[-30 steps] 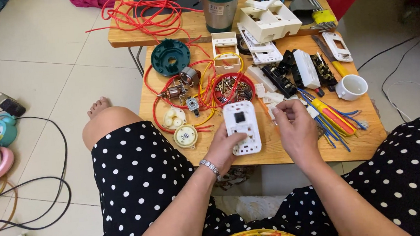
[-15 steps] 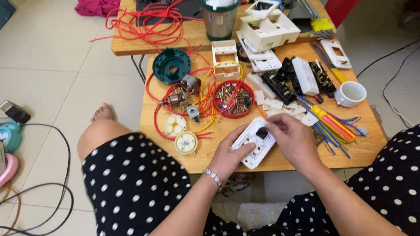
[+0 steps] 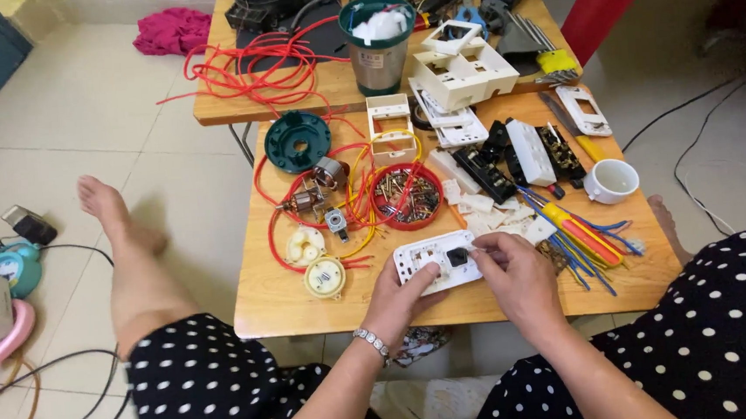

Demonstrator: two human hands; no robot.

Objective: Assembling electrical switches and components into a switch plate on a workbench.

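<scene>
I hold a white rectangular plastic switch plate [image 3: 434, 262] with its back side up, just above the near edge of the low wooden table [image 3: 266, 300]. My left hand [image 3: 403, 293] grips the plate's near left part, thumb pressed on its face. My right hand [image 3: 517, 274] closes on the plate's right end, fingertips [image 3: 479, 250] pinched just beside a small black square module [image 3: 457, 258] seated in the plate. Both hands are together, clamped on the same plate.

Behind the plate stands a round red dish of metal screws and contacts [image 3: 407, 197]. To its left lie a small electric motor with copper winding [image 3: 312, 194], looped red and yellow wires [image 3: 278, 225], and two cream round timer parts [image 3: 323, 277]. To the right lie a yellow-handled screwdriver [image 3: 578, 232] across blue wires and a white ceramic cup [image 3: 609, 182]. A dark green round plastic cover [image 3: 297, 141] rests farther back.
</scene>
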